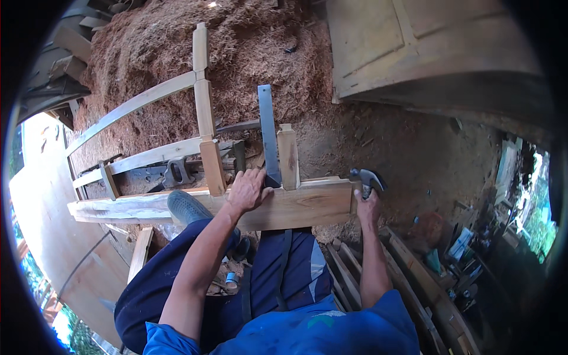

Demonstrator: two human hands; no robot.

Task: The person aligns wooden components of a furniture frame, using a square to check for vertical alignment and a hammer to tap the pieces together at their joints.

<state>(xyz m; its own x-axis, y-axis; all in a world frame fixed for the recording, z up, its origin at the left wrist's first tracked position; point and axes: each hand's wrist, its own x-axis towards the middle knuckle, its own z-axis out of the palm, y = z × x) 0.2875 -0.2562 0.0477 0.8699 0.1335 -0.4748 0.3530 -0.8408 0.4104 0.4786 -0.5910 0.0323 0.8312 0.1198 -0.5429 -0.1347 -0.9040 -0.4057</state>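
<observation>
Left hand (247,189) spread flat on plank (307,204); right hand (368,204) fist-gripping hammer (367,177)

A large heap of reddish sawdust and wood shavings (236,53) covers the ground at upper centre. To its right, a broad pale panelled board (426,47) lies flat. At far left, a wide plywood sheet (41,219) extends along the edge of view. Stacked timber offcuts (71,41) sit at upper left, dark and partly shadowed. Several loose wooden battens (414,290) lie side by side at lower right. Beyond them, a clutter of small items (467,248) rests on bare earth; individual objects there cannot be made out. Green foliage (541,207) shows at far right.
</observation>
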